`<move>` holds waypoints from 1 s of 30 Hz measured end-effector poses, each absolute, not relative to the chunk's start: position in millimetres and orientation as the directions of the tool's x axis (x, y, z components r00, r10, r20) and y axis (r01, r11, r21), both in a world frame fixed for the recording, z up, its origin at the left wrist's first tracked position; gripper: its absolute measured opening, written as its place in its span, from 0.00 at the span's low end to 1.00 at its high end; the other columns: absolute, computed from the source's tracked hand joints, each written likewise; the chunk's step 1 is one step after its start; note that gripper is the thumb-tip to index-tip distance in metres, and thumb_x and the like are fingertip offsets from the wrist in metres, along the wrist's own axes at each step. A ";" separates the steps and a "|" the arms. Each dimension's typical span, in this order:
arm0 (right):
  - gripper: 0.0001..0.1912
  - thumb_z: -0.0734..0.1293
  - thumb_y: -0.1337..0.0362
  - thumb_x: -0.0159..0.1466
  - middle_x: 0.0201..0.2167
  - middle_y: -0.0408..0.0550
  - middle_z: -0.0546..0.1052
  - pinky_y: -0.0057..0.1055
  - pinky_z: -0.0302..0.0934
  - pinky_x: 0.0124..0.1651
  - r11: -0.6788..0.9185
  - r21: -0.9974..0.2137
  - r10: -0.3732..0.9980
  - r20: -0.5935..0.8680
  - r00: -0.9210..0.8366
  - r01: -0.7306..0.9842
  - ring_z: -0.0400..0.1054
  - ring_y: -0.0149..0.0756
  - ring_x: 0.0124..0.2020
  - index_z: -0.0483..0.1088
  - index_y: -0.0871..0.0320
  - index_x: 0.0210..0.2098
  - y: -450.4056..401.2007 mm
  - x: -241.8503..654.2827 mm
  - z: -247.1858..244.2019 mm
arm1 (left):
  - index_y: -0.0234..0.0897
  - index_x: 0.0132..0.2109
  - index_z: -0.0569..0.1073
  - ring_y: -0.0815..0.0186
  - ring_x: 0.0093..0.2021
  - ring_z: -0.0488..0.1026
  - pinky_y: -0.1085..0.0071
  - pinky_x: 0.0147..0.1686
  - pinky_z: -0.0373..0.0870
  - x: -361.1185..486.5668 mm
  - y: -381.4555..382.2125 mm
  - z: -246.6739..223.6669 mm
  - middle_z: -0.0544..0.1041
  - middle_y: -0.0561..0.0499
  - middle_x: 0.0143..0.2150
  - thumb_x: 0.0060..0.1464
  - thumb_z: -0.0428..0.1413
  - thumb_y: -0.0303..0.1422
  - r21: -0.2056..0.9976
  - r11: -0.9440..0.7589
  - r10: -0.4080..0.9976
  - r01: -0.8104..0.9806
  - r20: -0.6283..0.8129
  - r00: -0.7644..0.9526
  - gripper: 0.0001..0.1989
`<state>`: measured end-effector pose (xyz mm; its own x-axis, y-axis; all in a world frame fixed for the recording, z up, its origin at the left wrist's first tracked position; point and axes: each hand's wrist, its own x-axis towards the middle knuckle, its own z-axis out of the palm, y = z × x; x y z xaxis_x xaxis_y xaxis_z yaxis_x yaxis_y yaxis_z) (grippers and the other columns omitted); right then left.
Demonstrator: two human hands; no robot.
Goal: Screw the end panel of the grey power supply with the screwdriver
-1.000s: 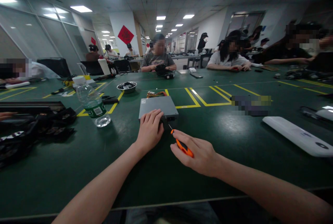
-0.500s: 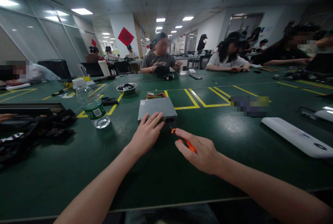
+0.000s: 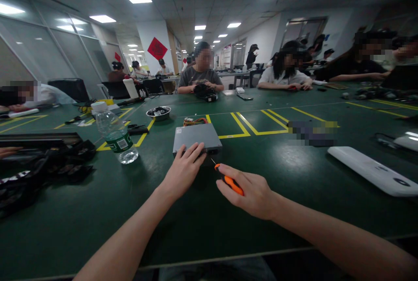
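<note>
Green table (image 3: pixel 196 224): marked with yellow tape lines; it carries the work. Across it, a seated person (image 3: pixel 200 76) has both hands down at a black bundle; one of those hands was raised a moment earlier.

White plastic case (image 3: pixel 369 170): lies well to the right, untouched. Grey metal box (image 3: pixel 197 135): sits flat on the table in front of the wearer, with no evident shift in position.

Left hand (image 3: pixel 183 172): fingers slightly spread, resting on the box's top at its near edge, not wrapped around it. Judged to be steadying the box. Right hand (image 3: pixel 251 189): fingers closed around an orange and black screwdriver (image 3: pixel 233 185).

Clear bottle (image 3: pixel 120 142): upright, left of the box. Metal bowl (image 3: pixel 159 117): beyond the bottle, holding small dark items.

Screwdriver: the handle now shows more orange and less black on its upper side, which suggests that it has turned in the grip. Coloured wires (image 3: pixel 194 122): bunched at the far side of the box.

Screwdriver shaft (image 3: pixel 213 160): points at the box's near side, by the corner; contact cannot be confirmed. No loosened part is discernible, so the turn alone proves no progress.
</note>
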<state>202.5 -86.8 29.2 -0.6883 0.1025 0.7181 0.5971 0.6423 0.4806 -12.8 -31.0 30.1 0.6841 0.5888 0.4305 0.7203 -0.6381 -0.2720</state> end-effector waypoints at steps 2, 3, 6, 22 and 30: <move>0.12 0.65 0.70 0.60 0.41 0.56 0.75 0.25 0.68 0.36 0.637 0.462 0.110 0.738 -0.666 0.617 0.71 0.35 0.44 0.64 0.58 0.44 -84.5 204.7 29.3 | 0.37 0.53 0.68 0.55 0.61 0.59 0.51 0.57 0.56 -10.4 -30.0 27.8 0.61 0.44 0.62 0.56 0.47 0.23 -0.230 -0.634 0.592 0.738 0.471 0.655 0.18; 0.12 0.65 0.70 0.60 0.40 0.56 0.75 0.25 0.68 0.36 0.642 0.453 0.112 0.743 -0.659 0.619 0.71 0.35 0.44 0.64 0.58 0.43 -83.1 205.4 28.9 | 0.38 0.52 0.69 0.57 0.60 0.61 0.52 0.57 0.56 -8.5 -29.1 26.4 0.63 0.45 0.61 0.56 0.47 0.24 -0.191 -0.628 0.596 0.754 0.505 0.624 0.17; 0.11 0.65 0.71 0.59 0.42 0.55 0.74 0.30 0.68 0.41 0.664 0.426 0.128 0.745 -0.655 0.614 0.69 0.38 0.48 0.64 0.57 0.41 -80.7 204.0 25.8 | 0.37 0.52 0.67 0.61 0.53 0.66 0.59 0.55 0.59 -1.2 -24.0 21.6 0.72 0.46 0.53 0.57 0.48 0.27 -0.009 -0.576 0.630 0.818 0.632 0.451 0.15; 0.09 0.64 0.72 0.60 0.41 0.57 0.75 0.29 0.67 0.42 0.697 0.428 0.117 0.723 -0.681 0.575 0.69 0.39 0.48 0.65 0.58 0.41 -84.7 201.8 30.4 | 0.43 0.50 0.68 0.61 0.53 0.65 0.61 0.49 0.58 12.8 -11.2 13.1 0.72 0.51 0.52 0.57 0.50 0.29 0.128 -0.548 0.642 0.827 0.698 0.318 0.13; 0.08 0.62 0.72 0.61 0.41 0.57 0.75 0.26 0.67 0.36 0.699 0.443 0.112 0.707 -0.698 0.562 0.70 0.39 0.47 0.65 0.59 0.41 -84.4 200.5 32.9 | 0.43 0.48 0.69 0.61 0.52 0.65 0.60 0.49 0.57 13.2 -11.5 15.3 0.73 0.51 0.51 0.57 0.50 0.30 0.139 -0.533 0.658 0.835 0.688 0.305 0.12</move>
<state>200.5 -84.4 32.9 -0.6978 0.1120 0.7075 0.5615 0.6987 0.4432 13.2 -11.5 15.3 0.3055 0.6582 0.6881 0.8347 -0.5329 0.1392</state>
